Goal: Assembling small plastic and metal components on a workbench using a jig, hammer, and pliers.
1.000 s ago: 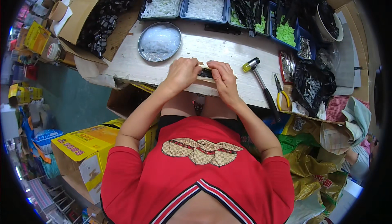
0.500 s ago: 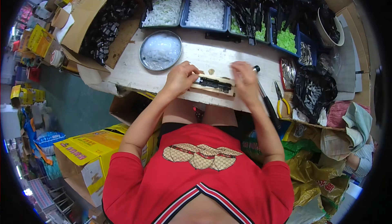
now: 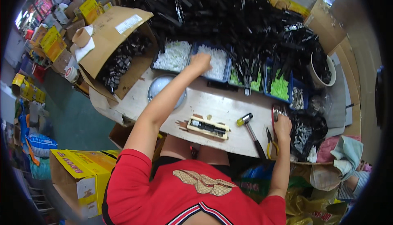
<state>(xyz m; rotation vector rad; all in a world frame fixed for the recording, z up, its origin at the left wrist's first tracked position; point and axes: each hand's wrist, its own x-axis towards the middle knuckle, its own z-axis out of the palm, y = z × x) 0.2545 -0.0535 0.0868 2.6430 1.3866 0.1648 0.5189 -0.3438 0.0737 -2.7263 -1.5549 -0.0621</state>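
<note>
My left hand (image 3: pixel 200 64) reaches over the blue bin of small white plastic parts (image 3: pixel 217 61), its fingers curled closed at the near left side of the pile. Whatever lies in its fingertips is hidden. On the right, my right hand (image 3: pixel 282 126) is closed at the red-rimmed tray (image 3: pixel 275 111) of small metal pieces; its fingertips are mostly covered. Between the two arms, a cream-coloured holding block (image 3: pixel 190 123) rests on the worktable with a black elongated part (image 3: pixel 208 127) in its slot. Neither hand touches the block.
A hammer (image 3: pixel 248 122) and yellow-handled pliers (image 3: pixel 270 143) lie right of the block. Beneath my left forearm sits a round metal dish (image 3: pixel 157 89). More bins hold green parts (image 3: pixel 280 86). Black parts (image 3: pixel 229 16) heap up behind, and an open carton (image 3: pixel 108 30) stands left.
Both hands have left the block. My left went forward to the white parts, my right moved right to the metal pieces. The view has shifted, showing more of the black heap.
</note>
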